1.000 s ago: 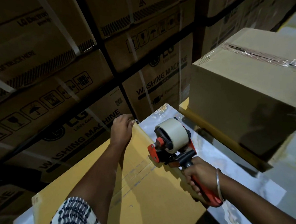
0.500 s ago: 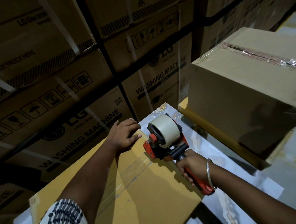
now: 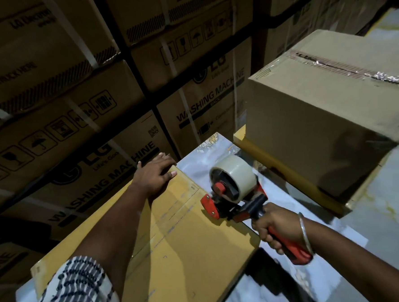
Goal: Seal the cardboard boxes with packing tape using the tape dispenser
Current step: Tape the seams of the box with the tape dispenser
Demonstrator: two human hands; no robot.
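Cardboard box (image 3: 176, 245) under flat left hand (image 3: 154, 174), tape dispenser (image 3: 233, 193) in right hand (image 3: 278, 227)

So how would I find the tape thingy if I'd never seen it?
Start at the flat yellow-brown cardboard box in front of the person. At its right edge, the right hand grips a red and black tape dispenser. Nothing else nearby is red or carries a pale tape roll.
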